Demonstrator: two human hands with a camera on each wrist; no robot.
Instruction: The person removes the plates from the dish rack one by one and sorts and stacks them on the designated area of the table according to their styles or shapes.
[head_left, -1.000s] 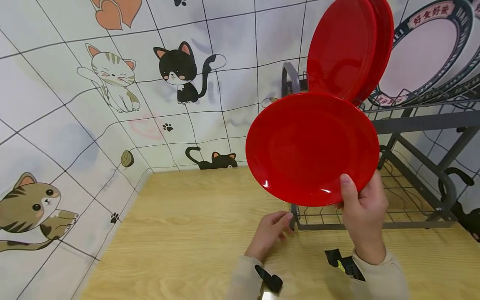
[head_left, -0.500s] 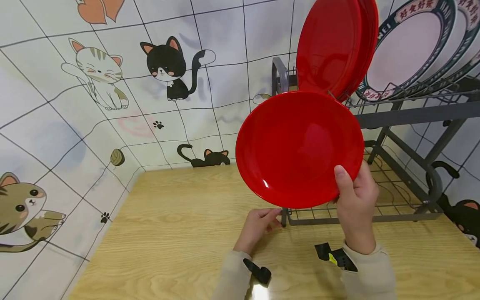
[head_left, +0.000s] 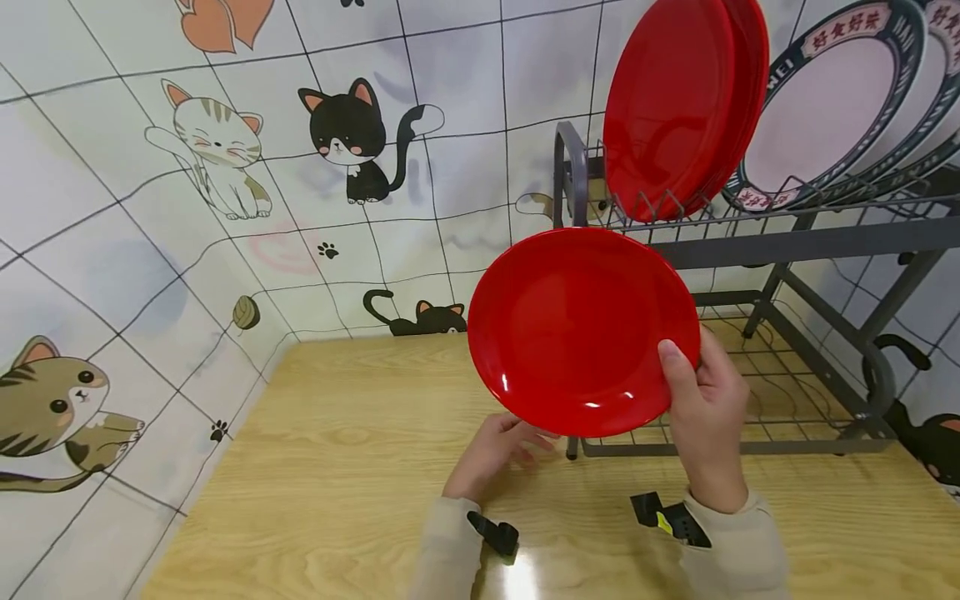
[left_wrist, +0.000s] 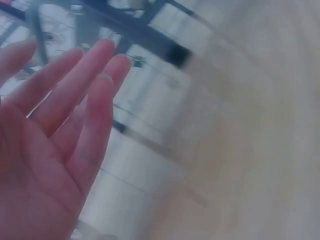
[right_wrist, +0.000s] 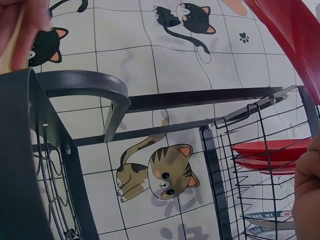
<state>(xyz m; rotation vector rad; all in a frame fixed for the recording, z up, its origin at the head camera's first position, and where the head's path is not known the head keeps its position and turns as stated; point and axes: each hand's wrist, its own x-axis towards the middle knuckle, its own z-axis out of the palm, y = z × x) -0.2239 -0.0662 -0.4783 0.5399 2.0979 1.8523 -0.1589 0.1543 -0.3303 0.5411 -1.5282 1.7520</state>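
Red plate (head_left: pixel 577 329) held up at the left end of the dish rack (head_left: pixel 825 240)

The person's right hand (head_left: pixel 708 408) grasps the plate by its right edge, the thumb lying on the face and the other fingers tucked behind. The plate hangs in the air over the wooden table (head_left: pixel 337 467), its glossy face turned toward the person, lower than the rack's upper tier and hiding part of the frame.

The left hand (head_left: pixel 501 450) holds nothing; its fingers reach out loosely, low over the table, just beside the rack's near left foot (head_left: pixel 572 448). I can't tell whether a fingertip brushes the metal.

On the upper tier, more red plates (head_left: pixel 667 108) stand on edge, close together at the left. To their right stand white plates (head_left: pixel 825 108) with dark patterned rims, also on edge. Below is the wire lower tier (head_left: pixel 750 448).

Beyond the table, the tiled wall (head_left: pixel 465 83) carries cartoon cats, among them a black-and-white one (head_left: pixel 348 137) sitting toward the left. Both arms wear pale sleeves (head_left: pixel 450 542).
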